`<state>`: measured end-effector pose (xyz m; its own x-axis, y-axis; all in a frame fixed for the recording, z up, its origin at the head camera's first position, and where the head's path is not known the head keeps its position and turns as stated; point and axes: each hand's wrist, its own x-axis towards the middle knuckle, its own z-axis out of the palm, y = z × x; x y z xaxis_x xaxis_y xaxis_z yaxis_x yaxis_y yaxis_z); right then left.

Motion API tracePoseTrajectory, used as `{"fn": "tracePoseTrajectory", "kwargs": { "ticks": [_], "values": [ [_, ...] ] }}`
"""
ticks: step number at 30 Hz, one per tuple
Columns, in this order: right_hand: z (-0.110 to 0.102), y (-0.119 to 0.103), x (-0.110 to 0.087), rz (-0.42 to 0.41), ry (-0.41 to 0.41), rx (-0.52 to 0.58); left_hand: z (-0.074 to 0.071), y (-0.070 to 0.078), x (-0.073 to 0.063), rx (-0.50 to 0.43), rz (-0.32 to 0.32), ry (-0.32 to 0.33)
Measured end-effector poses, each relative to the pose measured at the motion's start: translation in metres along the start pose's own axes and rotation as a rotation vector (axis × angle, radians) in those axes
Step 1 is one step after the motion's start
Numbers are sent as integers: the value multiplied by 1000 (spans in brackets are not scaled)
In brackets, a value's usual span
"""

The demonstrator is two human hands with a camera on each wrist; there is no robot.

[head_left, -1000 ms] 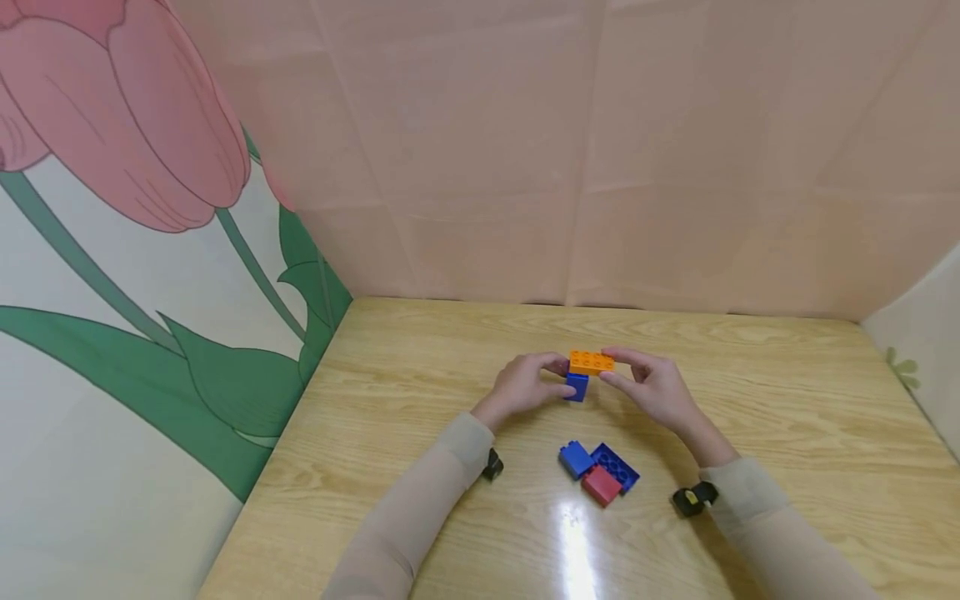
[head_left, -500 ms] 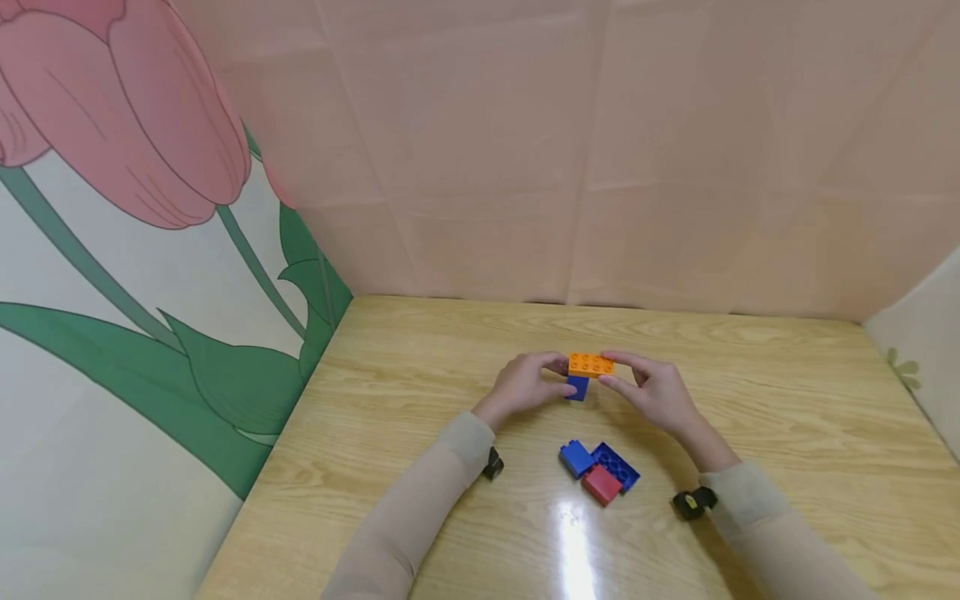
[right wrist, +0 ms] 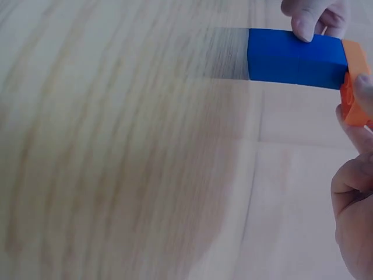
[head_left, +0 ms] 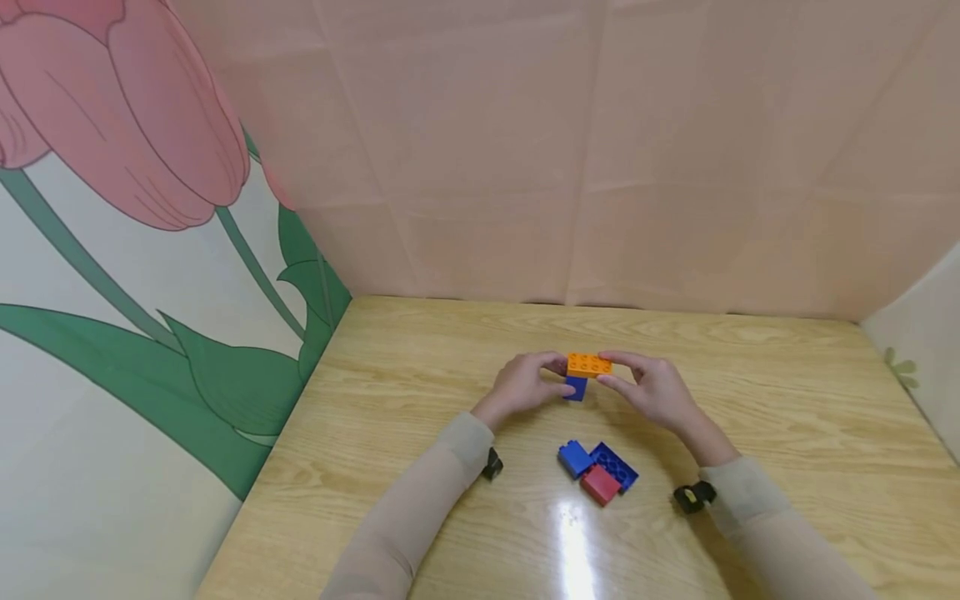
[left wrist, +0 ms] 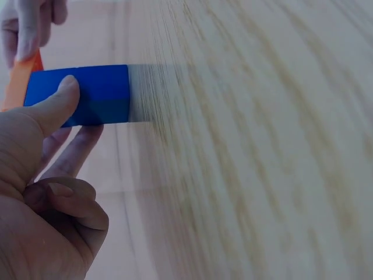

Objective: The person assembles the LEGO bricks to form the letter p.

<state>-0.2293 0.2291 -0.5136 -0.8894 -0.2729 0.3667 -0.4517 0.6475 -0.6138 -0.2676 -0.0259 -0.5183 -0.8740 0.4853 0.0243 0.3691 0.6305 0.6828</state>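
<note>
Two blue toy building bricks, one on the other, form an upright stack at the middle of the table, with a seam showing in the right wrist view. My left hand pinches this blue stack, thumb on the near face and fingers behind. Across its top lies an orange studded brick, jutting out to the right. My right hand grips the overhanging end of the orange brick between thumb and fingers. From the head view, the orange brick hides the stack's upper part.
Closer to me, a blue brick, a red brick and an upturned blue brick lie in a cluster on the wooden table. A pink cloth backdrop stands behind, and a tulip-printed panel at the left.
The orange brick has come down slightly onto the blue stack, covering more of it in the head view. Both hands keep their holds and have barely moved.
</note>
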Motion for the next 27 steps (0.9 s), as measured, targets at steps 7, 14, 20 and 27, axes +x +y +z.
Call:
{"fn": "tracePoseTrajectory", "kwargs": {
  "ticks": [7,14,20,27],
  "values": [
    [-1,2,0,40,-25,57,2,-2,1,-5,4,-1],
    [8,-3,8,177,-53,287,2,-4,2,-1,12,4],
    [13,-6,12,167,-45,314,4,-5,2,10,26,6],
    [11,-9,16,132,-47,205,3,-5,2,15,27,7]
  ]
}}
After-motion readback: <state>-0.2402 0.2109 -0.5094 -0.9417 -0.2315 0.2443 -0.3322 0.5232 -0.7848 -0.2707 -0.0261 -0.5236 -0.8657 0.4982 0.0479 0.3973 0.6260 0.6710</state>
